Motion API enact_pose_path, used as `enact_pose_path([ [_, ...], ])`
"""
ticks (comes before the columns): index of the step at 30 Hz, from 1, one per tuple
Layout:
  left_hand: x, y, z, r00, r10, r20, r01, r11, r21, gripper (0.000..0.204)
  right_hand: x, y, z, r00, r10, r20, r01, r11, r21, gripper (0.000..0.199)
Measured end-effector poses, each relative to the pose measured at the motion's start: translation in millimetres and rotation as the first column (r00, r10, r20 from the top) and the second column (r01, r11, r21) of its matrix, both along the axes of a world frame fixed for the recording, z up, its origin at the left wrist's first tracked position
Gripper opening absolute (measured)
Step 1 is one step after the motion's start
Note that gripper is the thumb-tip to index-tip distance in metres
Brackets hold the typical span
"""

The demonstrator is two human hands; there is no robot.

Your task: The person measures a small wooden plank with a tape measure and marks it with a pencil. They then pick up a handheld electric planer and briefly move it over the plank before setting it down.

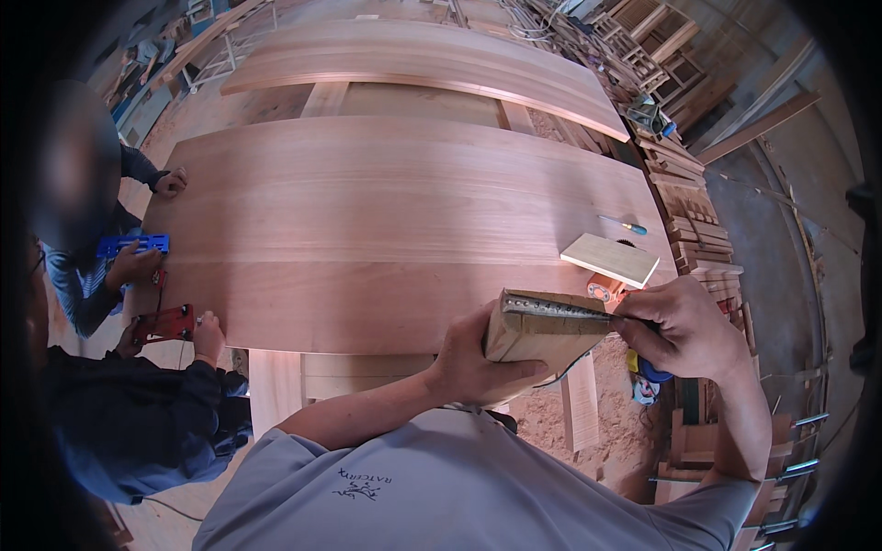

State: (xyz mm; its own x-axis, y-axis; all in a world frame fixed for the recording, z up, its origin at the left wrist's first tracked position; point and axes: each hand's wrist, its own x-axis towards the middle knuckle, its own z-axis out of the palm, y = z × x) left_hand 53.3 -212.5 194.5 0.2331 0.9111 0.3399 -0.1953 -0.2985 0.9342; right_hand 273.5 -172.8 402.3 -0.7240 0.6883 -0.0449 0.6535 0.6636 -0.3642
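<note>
My left hand (473,363) is closed around a thick wooden block (525,342), holding it tilted in front of my chest, past the near edge of the large board. Along the block's upper edge runs a narrow grey strip with a row of small round dots (556,306). Thumb and fingers of my right hand (684,329) pinch together at the strip's right end. Something dark and thin shows between those fingers, too small to name. The block's underside is hidden.
A large wooden board (386,211) spans the bench, with another panel (432,60) behind. A loose wood piece (611,259), an orange tool (602,288) and a screwdriver (625,225) lie at its right. Two co-workers stand left, handling a blue jig (134,245) and a red jig (165,324).
</note>
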Motion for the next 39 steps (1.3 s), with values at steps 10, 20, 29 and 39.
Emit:
enact_pose_path([
  [10,-0.2,-1.5,0.6,0.999,-0.031,0.017,0.032,0.998,-0.044,0.056,2.4,1.6,-0.4,1.000,-0.013,0.015,0.013,0.999,-0.033,0.008],
  [20,-1.6,-1.4,2.0,0.999,-0.032,0.034,0.034,0.999,-0.042,0.057,-2.2,1.2,3.3,1.000,0.009,-0.015,-0.011,0.993,-0.119,0.010],
  [29,-2.6,-1.5,1.8,1.000,-0.019,0.012,0.019,1.000,-0.001,0.056,0.7,0.4,10.5,1.000,-0.013,0.015,0.016,0.972,-0.236,0.012],
  [39,-2.8,0.5,0.3,0.998,-0.051,0.039,0.051,0.999,-0.010,0.058,-0.5,-0.5,9.6,0.999,-0.032,0.019,0.035,0.969,-0.245,0.012],
])
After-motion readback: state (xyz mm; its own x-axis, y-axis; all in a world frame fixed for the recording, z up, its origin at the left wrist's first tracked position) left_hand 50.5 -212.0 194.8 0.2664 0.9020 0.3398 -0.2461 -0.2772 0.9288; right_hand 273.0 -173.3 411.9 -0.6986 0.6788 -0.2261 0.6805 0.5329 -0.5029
